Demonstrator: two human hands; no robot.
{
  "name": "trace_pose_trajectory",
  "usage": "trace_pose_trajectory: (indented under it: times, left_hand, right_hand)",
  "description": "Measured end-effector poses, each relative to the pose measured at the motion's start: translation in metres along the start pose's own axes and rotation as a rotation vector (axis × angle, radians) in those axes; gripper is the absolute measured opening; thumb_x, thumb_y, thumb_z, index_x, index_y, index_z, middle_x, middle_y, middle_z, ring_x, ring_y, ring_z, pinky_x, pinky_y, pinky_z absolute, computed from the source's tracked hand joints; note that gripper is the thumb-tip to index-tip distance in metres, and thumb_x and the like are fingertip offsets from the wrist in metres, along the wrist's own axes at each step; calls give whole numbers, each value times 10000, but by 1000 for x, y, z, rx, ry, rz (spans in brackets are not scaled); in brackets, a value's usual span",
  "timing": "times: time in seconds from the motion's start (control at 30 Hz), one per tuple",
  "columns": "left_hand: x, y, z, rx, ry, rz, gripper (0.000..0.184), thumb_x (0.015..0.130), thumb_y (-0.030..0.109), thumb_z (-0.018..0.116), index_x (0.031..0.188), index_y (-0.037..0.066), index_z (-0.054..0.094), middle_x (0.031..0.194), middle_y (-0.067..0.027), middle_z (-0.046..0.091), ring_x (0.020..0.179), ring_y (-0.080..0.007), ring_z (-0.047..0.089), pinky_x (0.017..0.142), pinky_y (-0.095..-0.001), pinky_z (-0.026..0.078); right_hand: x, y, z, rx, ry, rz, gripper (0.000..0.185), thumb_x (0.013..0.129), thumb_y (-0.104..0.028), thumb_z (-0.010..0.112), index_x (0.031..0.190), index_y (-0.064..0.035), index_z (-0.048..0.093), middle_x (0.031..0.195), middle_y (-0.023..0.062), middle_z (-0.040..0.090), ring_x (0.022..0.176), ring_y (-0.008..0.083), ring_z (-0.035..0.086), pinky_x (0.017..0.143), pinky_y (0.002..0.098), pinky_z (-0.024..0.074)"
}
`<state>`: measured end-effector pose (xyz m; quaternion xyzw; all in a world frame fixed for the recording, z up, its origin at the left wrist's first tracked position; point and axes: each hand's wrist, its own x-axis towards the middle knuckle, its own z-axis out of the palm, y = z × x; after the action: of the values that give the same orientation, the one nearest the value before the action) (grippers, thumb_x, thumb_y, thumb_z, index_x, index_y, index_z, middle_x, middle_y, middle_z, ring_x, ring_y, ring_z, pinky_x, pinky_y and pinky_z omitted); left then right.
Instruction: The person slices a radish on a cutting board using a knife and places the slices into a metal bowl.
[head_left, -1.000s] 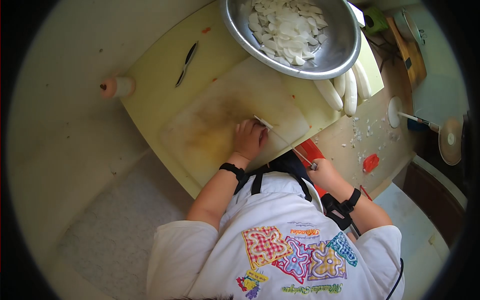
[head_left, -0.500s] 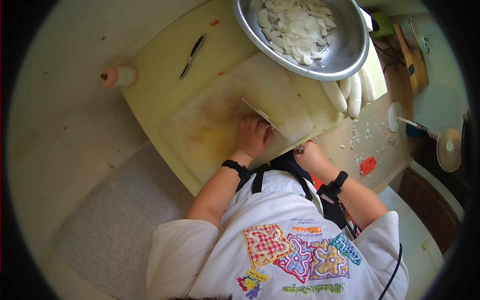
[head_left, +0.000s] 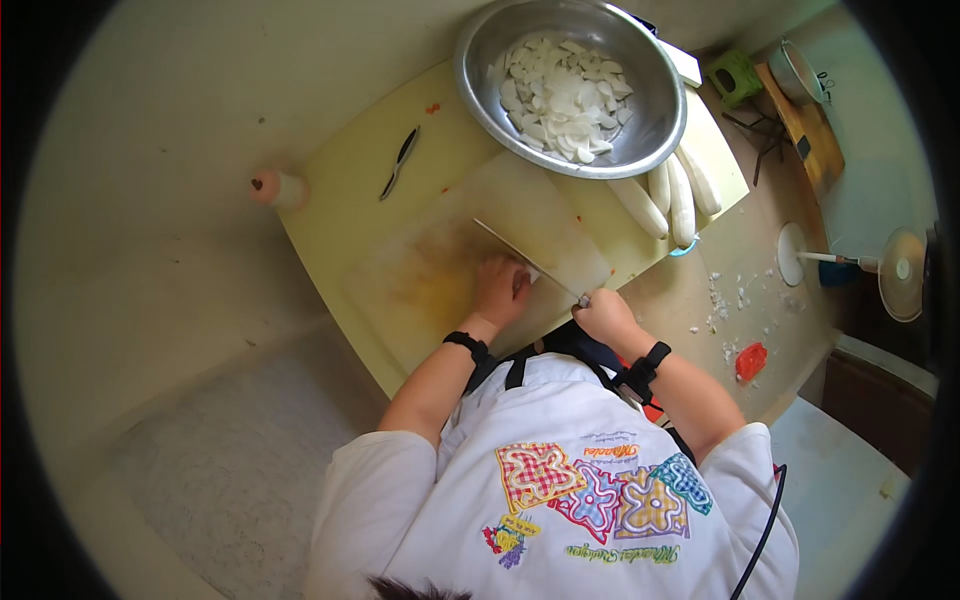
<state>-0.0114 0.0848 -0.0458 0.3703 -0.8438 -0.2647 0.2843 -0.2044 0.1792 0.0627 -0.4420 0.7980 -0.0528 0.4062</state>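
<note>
My right hand [head_left: 606, 318] closed on knife [head_left: 511, 246], left hand [head_left: 495, 292] gripping white piece [head_left: 533, 273]; slices [head_left: 570, 100] in bowl [head_left: 655, 112], four whole white roots [head_left: 681, 205] uncut

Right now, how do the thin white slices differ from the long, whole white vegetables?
The thin white slices are flat and small, while the long white vegetables are whole and thick. The slices lie heaped inside the round steel bowl; the vegetables lie side by side on the pale yellow table. Both are white.
</note>
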Motion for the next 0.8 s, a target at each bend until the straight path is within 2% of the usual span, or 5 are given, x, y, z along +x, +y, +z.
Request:
trace_pose_trajectory:
  times: [0.23, 0.43, 0.53, 0.6, 0.8]
  left_hand:
    - [-9, -7, -64, -280, 495, -596, 169, 939, 101, 545, 1091, 27, 547, 1043, -109, 528, 978, -266, 514, 892, -382, 427]
    - [50, 69, -158, -75, 585, -479, 212, 939, 144, 603, 1114, 31, 566, 1064, -93, 541, 972, -227, 513, 880, -333, 431]
    - [101, 121, -182, -13, 205, -347, 304, 920, 203, 657, 1150, 16, 590, 1107, -116, 588, 1019, -244, 560, 894, -351, 459]
    - [131, 147, -178, -132, -369, -371, 449, 888, 264, 715, 1247, 17, 606, 1202, -122, 618, 1071, -208, 587, 868, -323, 483]
    - [172, 174, -123, -96, -1029, -369, 570, 834, 348, 772, 1259, -3, 630, 1126, -144, 698, 1017, -233, 651, 885, -325, 503]
  right_hand:
    - [-23, 12, -38, -90, 135, -139, 212, 800, -247, 628, 827, -53, 710, 793, 208, 691, 790, 395, 676, 729, 485, 541]
    - [-42, 32, -88, -248, 291, -306, 199, 746, -290, 738, 770, -95, 702, 723, 147, 680, 714, 349, 678, 658, 465, 536]
    - [-44, 57, -109, -331, 376, -435, 300, 661, -348, 834, 723, -105, 669, 680, 97, 661, 664, 315, 660, 623, 439, 515]
    - [-51, 67, -132, -336, 443, -632, 314, 637, -355, 837, 700, -114, 646, 654, 70, 643, 651, 288, 648, 625, 415, 499]
    - [-62, 93, -167, -407, 564, -793, 169, 628, -211, 781, 684, -148, 635, 643, 31, 620, 653, 229, 620, 624, 359, 466]
